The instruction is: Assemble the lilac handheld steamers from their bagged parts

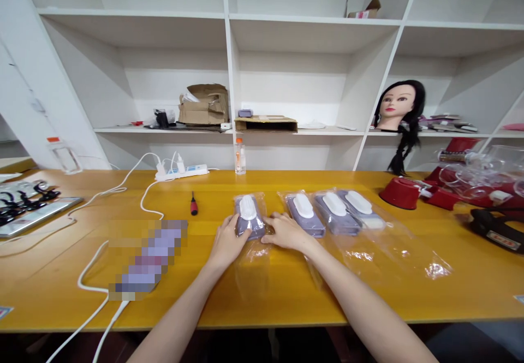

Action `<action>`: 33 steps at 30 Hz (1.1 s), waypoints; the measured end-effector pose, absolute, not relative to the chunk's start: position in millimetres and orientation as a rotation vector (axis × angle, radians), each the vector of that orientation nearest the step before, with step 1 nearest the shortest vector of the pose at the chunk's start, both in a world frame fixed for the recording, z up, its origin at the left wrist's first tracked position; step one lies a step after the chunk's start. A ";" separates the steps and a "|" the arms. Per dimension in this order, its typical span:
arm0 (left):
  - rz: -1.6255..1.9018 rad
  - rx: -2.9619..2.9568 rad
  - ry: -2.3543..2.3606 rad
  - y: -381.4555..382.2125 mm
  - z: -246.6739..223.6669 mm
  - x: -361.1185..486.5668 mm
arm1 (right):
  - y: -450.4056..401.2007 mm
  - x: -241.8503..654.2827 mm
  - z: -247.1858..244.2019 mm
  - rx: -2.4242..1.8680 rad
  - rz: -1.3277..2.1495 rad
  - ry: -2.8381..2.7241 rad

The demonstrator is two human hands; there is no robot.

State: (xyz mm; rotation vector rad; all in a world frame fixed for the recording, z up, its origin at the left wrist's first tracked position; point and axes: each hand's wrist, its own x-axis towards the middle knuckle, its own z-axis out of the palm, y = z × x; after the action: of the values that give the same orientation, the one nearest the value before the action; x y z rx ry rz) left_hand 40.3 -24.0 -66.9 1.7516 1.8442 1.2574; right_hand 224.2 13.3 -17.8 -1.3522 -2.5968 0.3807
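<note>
A grey-purple boxy device (250,224) with a white oval piece on top lies in a clear plastic bag on the table. My left hand (230,241) grips its lower left side, the thumb across the near end. At its right edge is my right hand (287,232), thumb and index finger apart, touching the bag's side. Just right of that hand lies a similar bagged device (306,222). Beyond it are a second bagged device (338,215) and a third bagged device (362,203), the bags' loose ends spread toward me.
A red-and-black screwdriver (194,204) lies left of my hands, near a pixelated object (151,259) and white cables. Behind stand a power strip (182,172) and an orange-capped bottle (240,158). Red items (400,192) sit at right, below a mannequin head (397,105) on the shelf.
</note>
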 end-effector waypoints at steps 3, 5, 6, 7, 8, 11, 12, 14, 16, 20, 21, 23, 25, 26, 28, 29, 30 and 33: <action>1.256 1.737 1.852 -24.8 -67.0 41.7 | 12.8 227.5 -17.2 -1.383 0.373 -2.649; 1.260 1.729 1.854 -25.5 -66.3 42.6 | 12.9 229.2 -18.0 -1.398 0.380 -2.675; 1.265 1.722 1.850 -26.0 -65.7 43.0 | 13.1 229.8 -18.6 -1.403 0.384 -2.684; 1.270 1.715 1.843 -26.8 -64.8 43.5 | 13.4 230.2 -19.2 -1.407 0.387 -2.690; 1.277 1.708 1.834 -27.7 -63.8 44.1 | 13.7 230.3 -19.8 -1.407 0.390 -2.694; 1.306 1.699 1.819 -31.2 -60.6 46.3 | 14.3 229.8 -20.2 -1.396 0.398 -2.702; 1.305 1.710 1.827 -32.3 -59.8 47.0 | 14.2 229.4 -19.9 -1.395 0.401 -2.702; 1.273 1.738 1.857 -34.1 -59.2 48.1 | 13.7 228.3 -19.3 -1.402 0.409 -2.700; 1.210 1.760 1.890 -35.5 -59.5 48.9 | 13.0 226.9 -19.5 -1.398 0.427 -2.692; 1.150 1.785 1.932 -37.9 -60.4 51.7 | 12.7 223.3 -23.9 -1.263 0.485 -2.631; 1.151 1.786 1.937 -38.4 -60.2 52.7 | 12.9 222.5 -25.2 -1.219 0.495 -2.616; 1.148 1.767 1.934 -38.5 -58.8 54.0 | 13.6 221.0 -26.8 -1.125 0.524 -2.598; 1.139 1.727 1.903 -37.0 -56.3 53.6 | 15.0 219.7 -26.8 -1.040 0.576 -2.570; 1.152 1.693 1.885 -35.4 -54.9 52.5 | 15.9 219.0 -26.4 -1.042 0.608 -2.525; 1.203 1.596 1.872 -30.9 -52.9 49.0 | 18.2 216.8 -25.7 -1.140 0.661 -2.395; 1.234 1.527 1.890 -28.2 -52.7 46.9 | 19.4 215.3 -25.8 -1.207 0.679 -2.331; 1.242 1.479 1.903 -25.5 -53.2 45.0 | 20.5 213.6 -26.3 -1.265 0.692 -2.281; 1.230 1.423 1.877 -19.6 -58.1 42.2 | 21.9 208.6 -29.6 -1.303 0.729 -2.245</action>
State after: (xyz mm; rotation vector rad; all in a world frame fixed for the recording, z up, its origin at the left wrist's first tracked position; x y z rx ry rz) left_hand 42.2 -19.6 -58.1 1.4231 1.8766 1.2304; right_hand 208.6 21.9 -29.6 -1.3027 -2.2450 0.7289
